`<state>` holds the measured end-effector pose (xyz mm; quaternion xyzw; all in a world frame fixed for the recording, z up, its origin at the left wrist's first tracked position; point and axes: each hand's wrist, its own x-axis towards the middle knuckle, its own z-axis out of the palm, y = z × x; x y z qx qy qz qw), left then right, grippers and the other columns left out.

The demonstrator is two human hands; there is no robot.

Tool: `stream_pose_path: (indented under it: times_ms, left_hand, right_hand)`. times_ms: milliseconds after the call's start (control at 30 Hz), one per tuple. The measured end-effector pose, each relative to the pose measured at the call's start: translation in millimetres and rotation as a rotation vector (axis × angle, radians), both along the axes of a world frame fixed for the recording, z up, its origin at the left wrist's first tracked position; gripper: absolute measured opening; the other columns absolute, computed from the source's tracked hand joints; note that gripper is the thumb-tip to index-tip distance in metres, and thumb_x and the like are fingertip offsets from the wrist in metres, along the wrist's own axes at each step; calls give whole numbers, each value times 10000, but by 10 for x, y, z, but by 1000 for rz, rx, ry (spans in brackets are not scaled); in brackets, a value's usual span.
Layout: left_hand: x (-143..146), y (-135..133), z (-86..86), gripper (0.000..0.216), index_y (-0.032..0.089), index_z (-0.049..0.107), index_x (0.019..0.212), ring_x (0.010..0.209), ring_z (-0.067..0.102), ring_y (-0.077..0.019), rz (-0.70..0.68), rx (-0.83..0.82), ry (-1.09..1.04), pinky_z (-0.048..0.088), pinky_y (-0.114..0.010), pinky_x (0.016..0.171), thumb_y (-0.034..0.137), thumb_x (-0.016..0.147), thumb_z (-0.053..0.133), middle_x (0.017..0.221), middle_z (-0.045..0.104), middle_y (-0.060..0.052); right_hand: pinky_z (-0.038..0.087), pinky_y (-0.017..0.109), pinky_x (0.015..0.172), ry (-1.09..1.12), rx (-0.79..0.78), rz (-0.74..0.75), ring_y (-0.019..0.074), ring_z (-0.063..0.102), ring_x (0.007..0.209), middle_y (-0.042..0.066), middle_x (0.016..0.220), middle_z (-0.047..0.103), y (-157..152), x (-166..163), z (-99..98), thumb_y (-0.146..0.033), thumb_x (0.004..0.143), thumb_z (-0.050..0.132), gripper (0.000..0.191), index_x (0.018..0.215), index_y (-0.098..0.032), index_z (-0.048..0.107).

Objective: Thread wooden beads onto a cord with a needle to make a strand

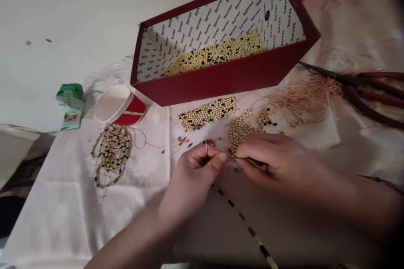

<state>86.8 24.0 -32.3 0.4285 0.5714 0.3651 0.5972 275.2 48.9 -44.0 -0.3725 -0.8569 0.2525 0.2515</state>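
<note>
My left hand (194,176) is closed in a pinch, thumb against forefinger, on the thread of a bead string (251,231). Dark, cream and purple beads run along that string, which hangs below the hand toward the bottom edge. Close by on the right, my right hand (274,162) has its fingertips pinched together near the left thumb. What sits between them is too small to make out. Just beyond the right fingers lies a patch of loose cream beads (241,128). A few coloured beads (183,139) are scattered past the left hand.
A dark red box (214,77) holding many cream and black beads stands behind. In front of it lies a beaded strip (208,113). Left are a paper cup (135,111), a heap of strung beads (112,151) and a green packet (71,96); right, loose threads (311,92) and scissors (356,80).
</note>
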Motion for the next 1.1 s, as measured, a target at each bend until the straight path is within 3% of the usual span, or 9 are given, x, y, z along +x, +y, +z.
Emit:
stream_pose_path:
  times_ms: [100,233,400,633,867,1100]
  left_hand:
    - [-30,13,-5,226,168,645,699,572,392,-94,45,-6,6,311,-207,545,359,787,724,623,522,26]
    - [-46,12,-16,215,164,657,715,606,418,-95,63,-35,-17,328,-207,571,352,785,732,668,548,12]
    - [-9,0,5,349,141,700,771,497,296,-63,38,-143,-196,215,-201,460,476,847,639,610,454,23]
    - [43,1,10,400,180,712,1063,477,197,-54,21,-265,-529,128,-184,418,504,884,561,706,446,13]
    - [56,-14,5,406,197,705,1087,481,200,-58,-14,-251,-538,129,-184,420,499,927,487,707,434,11]
    - [76,-46,-27,440,201,654,1217,472,182,-61,-39,-292,-586,143,-179,429,487,949,453,630,392,34]
  right_hand:
    - [362,291,620,-15,-30,-46,165,527,688,13,757,573,5,8,17,-128,821,463,140,826,-190,589]
    - [398,290,671,2,-87,-19,184,592,802,38,910,638,-2,-10,7,-224,890,500,152,1009,-202,593]
    - [370,288,600,-20,-56,19,171,566,690,29,760,617,-1,5,-2,-248,975,387,247,853,-181,591]
    - [418,294,655,2,-74,103,171,605,771,26,826,669,-32,-44,35,-180,944,407,245,800,-193,605]
    - [409,283,573,-14,-33,48,163,581,668,26,746,636,-42,-46,19,-202,929,414,251,733,-190,571]
    - [448,298,646,37,-28,82,173,604,754,29,810,665,-44,-63,10,-187,939,433,241,759,-191,594]
